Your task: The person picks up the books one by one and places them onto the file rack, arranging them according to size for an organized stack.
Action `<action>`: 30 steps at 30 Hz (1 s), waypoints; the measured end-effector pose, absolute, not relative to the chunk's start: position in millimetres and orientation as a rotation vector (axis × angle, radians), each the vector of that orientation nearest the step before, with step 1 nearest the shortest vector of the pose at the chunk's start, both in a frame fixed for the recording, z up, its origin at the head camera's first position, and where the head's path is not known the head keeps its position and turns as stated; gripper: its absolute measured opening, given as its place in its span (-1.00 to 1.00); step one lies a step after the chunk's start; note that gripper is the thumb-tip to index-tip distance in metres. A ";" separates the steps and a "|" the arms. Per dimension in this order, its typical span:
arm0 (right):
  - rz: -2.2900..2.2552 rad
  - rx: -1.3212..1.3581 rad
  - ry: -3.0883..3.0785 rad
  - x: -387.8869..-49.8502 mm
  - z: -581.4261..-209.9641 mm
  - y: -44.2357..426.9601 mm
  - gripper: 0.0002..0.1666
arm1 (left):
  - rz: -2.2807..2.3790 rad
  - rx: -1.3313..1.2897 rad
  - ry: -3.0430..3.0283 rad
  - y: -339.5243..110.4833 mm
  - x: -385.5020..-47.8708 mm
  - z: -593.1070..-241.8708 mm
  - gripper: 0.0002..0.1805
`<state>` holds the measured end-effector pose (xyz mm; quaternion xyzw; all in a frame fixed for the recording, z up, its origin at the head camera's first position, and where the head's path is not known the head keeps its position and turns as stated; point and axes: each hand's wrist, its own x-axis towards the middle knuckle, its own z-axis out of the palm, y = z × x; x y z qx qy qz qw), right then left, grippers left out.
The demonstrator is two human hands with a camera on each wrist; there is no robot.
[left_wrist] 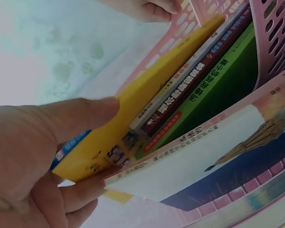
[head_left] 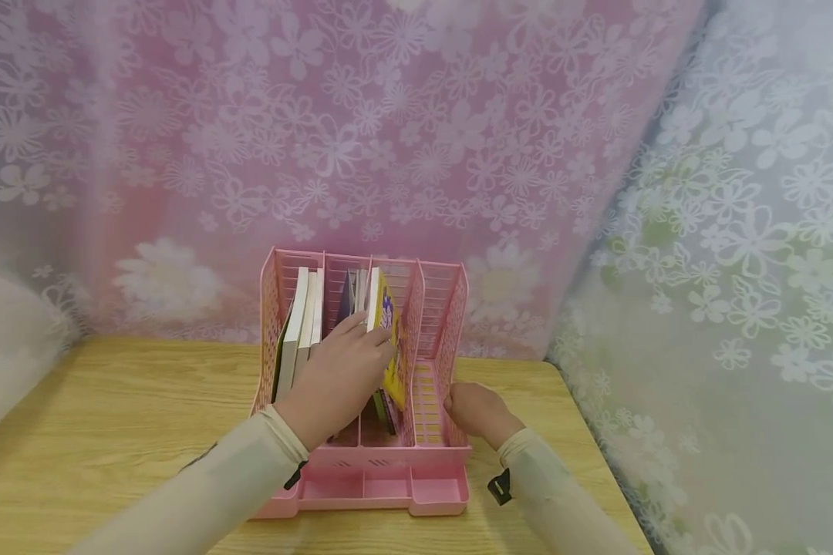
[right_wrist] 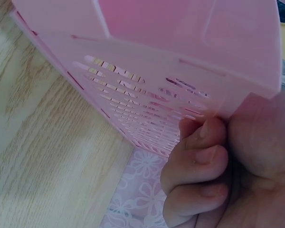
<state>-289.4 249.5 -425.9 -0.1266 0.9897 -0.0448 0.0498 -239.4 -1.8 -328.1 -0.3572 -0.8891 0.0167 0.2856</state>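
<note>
A pink desktop file rack (head_left: 430,456) with upright compartments stands on the table. My left hand (head_left: 343,378) reaches into a middle compartment and pinches a yellow book (head_left: 396,376) between thumb and fingers. The left wrist view shows the thumb on the yellow book (left_wrist: 156,85), beside a maroon-spined book (left_wrist: 190,85), a green book (left_wrist: 213,90) and a white and navy book (left_wrist: 228,152). My right hand (head_left: 484,412) grips the rack's right side wall, its curled fingers (right_wrist: 194,166) against the slotted outer face. The thumb's tip is hidden.
Several white-edged books (head_left: 298,331) stand in the leftmost compartment. Shallow pink trays (head_left: 389,484) run along the rack's front. Behind the wooden table (head_left: 146,432) hangs a pink floral curtain (head_left: 361,139); a pale floral curtain (head_left: 736,270) borders the right side.
</note>
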 end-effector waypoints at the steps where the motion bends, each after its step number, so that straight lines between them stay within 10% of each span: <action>1: -0.136 -0.384 3.017 -289.2 -425.7 249.3 -0.66 | 0.048 -0.950 -2.382 -0.5 -240.5 -328.5 -0.82; 21: -0.145 -0.397 3.031 -289.3 -423.6 246.1 -0.67 | 0.253 -0.820 -2.395 14.5 -252.1 -361.1 -0.67; 30: -0.177 -0.351 3.017 -289.4 -428.6 249.8 -0.68 | -0.387 -0.884 -2.175 -13.7 -218.6 -366.8 -0.83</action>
